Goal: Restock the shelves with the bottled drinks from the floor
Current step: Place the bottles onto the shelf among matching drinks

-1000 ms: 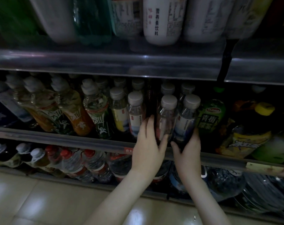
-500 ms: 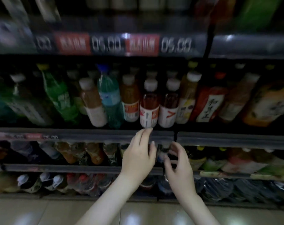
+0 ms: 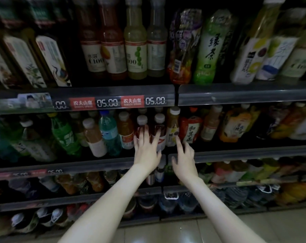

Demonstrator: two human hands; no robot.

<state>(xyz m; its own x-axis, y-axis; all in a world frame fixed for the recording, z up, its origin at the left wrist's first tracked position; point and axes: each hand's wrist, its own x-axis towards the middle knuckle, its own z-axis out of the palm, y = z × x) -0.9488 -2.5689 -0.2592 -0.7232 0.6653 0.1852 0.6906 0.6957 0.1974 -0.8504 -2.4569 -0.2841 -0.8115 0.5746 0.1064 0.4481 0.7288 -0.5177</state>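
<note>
Two dark red bottles with white caps point(image 3: 142, 125) point(image 3: 159, 125) stand side by side on a middle shelf point(image 3: 236, 152). My left hand point(image 3: 147, 148) reaches up to them with fingers spread, its fingertips resting on their lower labels. My right hand point(image 3: 184, 156) is just to the right, open, index finger pointing up at the base of a yellow-labelled bottle point(image 3: 173, 127). Neither hand holds anything.
A red-labelled tea bottle point(image 3: 189, 129) stands right of the yellow one. A blue bottle point(image 3: 108, 132) and green bottle point(image 3: 64, 134) stand to the left. Price strip point(image 3: 113, 102) fronts the shelf above. Lower shelves hold more bottles; tiled floor point(image 3: 166, 232) below.
The view has tilted up from the lower shelves. Both hands left the small white-capped bottles below and rose to the red bottles one shelf higher.
</note>
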